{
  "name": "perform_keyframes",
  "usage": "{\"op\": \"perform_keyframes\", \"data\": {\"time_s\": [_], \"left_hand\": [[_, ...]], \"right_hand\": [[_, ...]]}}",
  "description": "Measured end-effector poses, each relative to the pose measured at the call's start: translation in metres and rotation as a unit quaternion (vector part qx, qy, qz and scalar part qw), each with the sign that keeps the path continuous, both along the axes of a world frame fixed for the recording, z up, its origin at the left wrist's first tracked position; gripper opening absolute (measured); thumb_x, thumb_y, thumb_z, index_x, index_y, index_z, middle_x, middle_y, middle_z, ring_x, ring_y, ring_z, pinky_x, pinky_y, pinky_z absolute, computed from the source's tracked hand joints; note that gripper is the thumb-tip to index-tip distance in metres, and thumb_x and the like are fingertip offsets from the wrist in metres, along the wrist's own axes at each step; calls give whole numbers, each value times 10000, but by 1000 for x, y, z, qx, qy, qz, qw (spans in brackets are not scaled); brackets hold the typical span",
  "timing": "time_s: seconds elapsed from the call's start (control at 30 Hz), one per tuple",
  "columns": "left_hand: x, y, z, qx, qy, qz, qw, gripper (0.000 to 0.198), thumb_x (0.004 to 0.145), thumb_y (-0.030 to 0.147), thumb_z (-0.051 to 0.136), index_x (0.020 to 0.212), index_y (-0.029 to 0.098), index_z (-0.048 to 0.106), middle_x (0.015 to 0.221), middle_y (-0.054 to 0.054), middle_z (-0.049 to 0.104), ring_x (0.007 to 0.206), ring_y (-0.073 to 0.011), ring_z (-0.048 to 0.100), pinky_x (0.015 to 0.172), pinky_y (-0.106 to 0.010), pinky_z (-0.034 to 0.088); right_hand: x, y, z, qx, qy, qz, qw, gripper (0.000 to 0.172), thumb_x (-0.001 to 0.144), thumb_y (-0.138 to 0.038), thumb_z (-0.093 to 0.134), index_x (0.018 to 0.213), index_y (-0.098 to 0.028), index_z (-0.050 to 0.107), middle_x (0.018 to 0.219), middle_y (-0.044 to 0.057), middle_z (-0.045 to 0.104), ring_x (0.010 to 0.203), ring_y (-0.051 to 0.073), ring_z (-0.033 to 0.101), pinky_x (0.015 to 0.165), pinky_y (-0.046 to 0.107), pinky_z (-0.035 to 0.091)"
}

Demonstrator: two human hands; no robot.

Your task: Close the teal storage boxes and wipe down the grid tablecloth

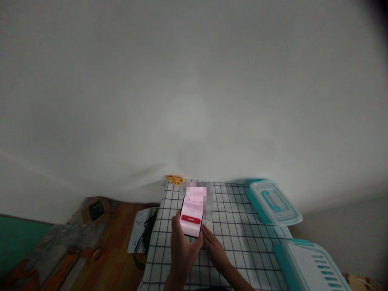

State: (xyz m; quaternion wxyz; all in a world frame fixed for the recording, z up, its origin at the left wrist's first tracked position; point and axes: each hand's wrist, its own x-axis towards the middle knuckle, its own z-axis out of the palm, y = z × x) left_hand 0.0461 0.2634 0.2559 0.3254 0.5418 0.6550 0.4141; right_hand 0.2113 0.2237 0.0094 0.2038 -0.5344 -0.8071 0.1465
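A phone (191, 226) with a lit pinkish screen and a red button is held over a table with a checked cloth. My left hand (183, 250) wraps round its lower part, with the thumb at the lower right corner. Just right of the phone, my right hand (214, 246) has its fingers stretched out together, pointing up and left, near a small whitish item that is too unclear to name. Nothing shows in its grip. The area behind the top of the phone is pixelated.
On the right stand a teal box with a clear lid (274, 204) and a second teal and white container (318, 266). A yellow cloth (175, 180) lies at the table's back edge (224, 184). Black cables (147, 236) and a white box (138, 230) sit to the left.
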Motion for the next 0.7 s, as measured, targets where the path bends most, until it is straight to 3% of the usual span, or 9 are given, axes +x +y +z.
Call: {"op": "perform_keyframes", "data": {"time_s": [0.1, 0.23, 0.33, 0.43, 0.53, 0.6, 0.7], "left_hand": [[-2, -1, 9, 13, -3, 5, 1000, 723, 637, 168, 648, 1297, 200, 354, 1197, -110, 550, 1072, -258, 581, 929, -406, 504], [-9, -2, 1, 9, 7, -6, 1000, 721, 647, 194, 647, 1301, 191, 345, 1177, -116, 552, 1048, -263, 584, 905, -423, 512], [-13, -2, -15, -4, 21, -2, 1000, 731, 653, 218, 644, 1311, 180, 328, 1197, -128, 543, 1078, -280, 570, 926, -443, 501], [-18, -2, -39, -8, 48, -6, 999, 693, 675, 230, 605, 1309, 157, 334, 1209, -143, 526, 1081, -291, 567, 904, -442, 513], [-25, -2, -69, -38, 84, -4, 996, 690, 661, 219, 592, 1300, 137, 345, 1186, -138, 521, 1051, -290, 582, 853, -415, 529], [-31, -3, -92, -78, 105, 17, 991, 699, 663, 224, 602, 1301, 129, 334, 1194, -142, 518, 1036, -288, 593, 821, -402, 537], [-41, -4, -126, -116, 143, 30, 982, 670, 688, 225, 620, 1286, 128, 333, 1191, -152, 522, 1052, -291, 597, 831, -398, 535]], "right_hand": [[41, -13, 5, -6, 1, 8, 1000, 773, 805, 24, 346, 1455, -393, 303, 1510, -71, 374, 1383, 135, 342, 1115, 346, 358], [107, 7, 1, 7, 11, -146, 989, 786, 810, 61, 233, 1505, -304, 188, 1561, 32, 286, 1434, 215, 223, 1127, 509, 320], [127, 45, -4, 14, 21, -246, 969, 762, 845, 56, 234, 1524, -252, 76, 1584, 119, 202, 1456, 278, 120, 1118, 592, 283], [107, 86, -8, 1, 29, -246, 969, 667, 912, -100, 472, 1501, -270, 209, 1567, 122, 242, 1429, 330, 222, 1102, 604, 303], [57, 109, -10, -19, 30, -185, 982, 587, 890, -205, 592, 1432, -251, 370, 1535, 113, 319, 1379, 328, 335, 1071, 596, 352], [17, 107, -9, -30, 27, -131, 991, 589, 879, -81, 526, 1430, -226, 380, 1533, 113, 336, 1397, 297, 315, 1077, 541, 373], [-26, 80, -2, -39, 18, -52, 998, 727, 795, 67, 374, 1453, -240, 357, 1556, 81, 298, 1439, 224, 222, 1113, 450, 355]]}}
